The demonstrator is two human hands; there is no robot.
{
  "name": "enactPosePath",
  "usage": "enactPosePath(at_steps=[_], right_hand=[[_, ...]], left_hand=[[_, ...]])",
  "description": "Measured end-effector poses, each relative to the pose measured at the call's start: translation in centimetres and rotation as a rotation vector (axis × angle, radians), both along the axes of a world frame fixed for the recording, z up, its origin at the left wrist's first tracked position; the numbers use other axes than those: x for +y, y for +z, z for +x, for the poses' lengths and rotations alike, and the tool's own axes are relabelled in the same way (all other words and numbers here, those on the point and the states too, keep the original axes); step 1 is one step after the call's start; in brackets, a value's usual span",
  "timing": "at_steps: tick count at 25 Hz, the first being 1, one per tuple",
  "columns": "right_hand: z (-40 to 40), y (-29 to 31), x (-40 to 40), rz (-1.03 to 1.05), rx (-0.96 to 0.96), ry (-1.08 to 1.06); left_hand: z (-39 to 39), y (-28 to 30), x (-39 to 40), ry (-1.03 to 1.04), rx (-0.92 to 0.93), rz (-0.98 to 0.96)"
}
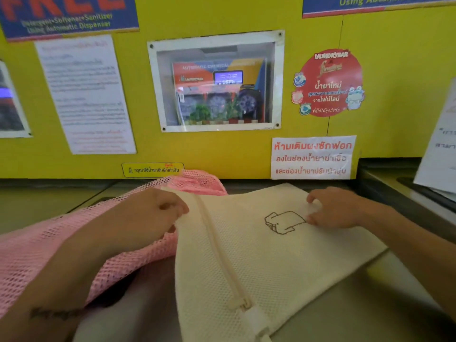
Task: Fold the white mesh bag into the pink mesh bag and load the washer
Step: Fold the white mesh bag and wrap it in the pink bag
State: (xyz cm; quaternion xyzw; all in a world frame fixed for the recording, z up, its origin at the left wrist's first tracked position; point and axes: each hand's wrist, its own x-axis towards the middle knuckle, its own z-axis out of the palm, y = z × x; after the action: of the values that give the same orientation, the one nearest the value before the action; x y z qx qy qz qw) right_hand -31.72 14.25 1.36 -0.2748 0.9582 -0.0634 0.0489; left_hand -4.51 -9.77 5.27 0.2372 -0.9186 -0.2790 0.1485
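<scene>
Laundromat counter: my left hand (148,218) pinches zipper edge of white mesh bag (266,262); right hand (335,208), well apart, presses fingertips on its far side. Bag lies flat, overlapping pink mesh bag (49,253) at left. Folding step not yet begun, I judge; next: bring one edge across, crease.

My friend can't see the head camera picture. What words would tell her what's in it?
Two bare hands hold a white mesh bag flat on a grey counter: the left hand pinches its edge near the zipper and the right hand presses by a small line drawing. A pink mesh bag lies under the left arm, below a yellow wall of signs.
</scene>
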Motion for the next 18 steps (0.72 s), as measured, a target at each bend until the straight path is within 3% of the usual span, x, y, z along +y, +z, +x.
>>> enactPosePath(at_steps=[6, 13, 16, 18], right_hand=[[1.5, -1.0, -0.3, -0.24, 0.21, 0.065], [4.0, 7.2, -6.8, -0.488, 0.303, 0.295], [5.7, 8.9, -13.6, -0.516, 0.329, 0.41], [7.3, 7.8, -18.3, -0.408, 0.297, 0.469]], left_hand=[[-1.6, -2.3, 1.6, 0.119, 0.186, -0.106], [5.9, 1.4, -3.8, 0.265, 0.54, 0.073], [9.4, 1.3, -8.1, 0.395, 0.552, 0.03], [11.6, 0.3, -10.9, 0.477, 0.441, -0.061]])
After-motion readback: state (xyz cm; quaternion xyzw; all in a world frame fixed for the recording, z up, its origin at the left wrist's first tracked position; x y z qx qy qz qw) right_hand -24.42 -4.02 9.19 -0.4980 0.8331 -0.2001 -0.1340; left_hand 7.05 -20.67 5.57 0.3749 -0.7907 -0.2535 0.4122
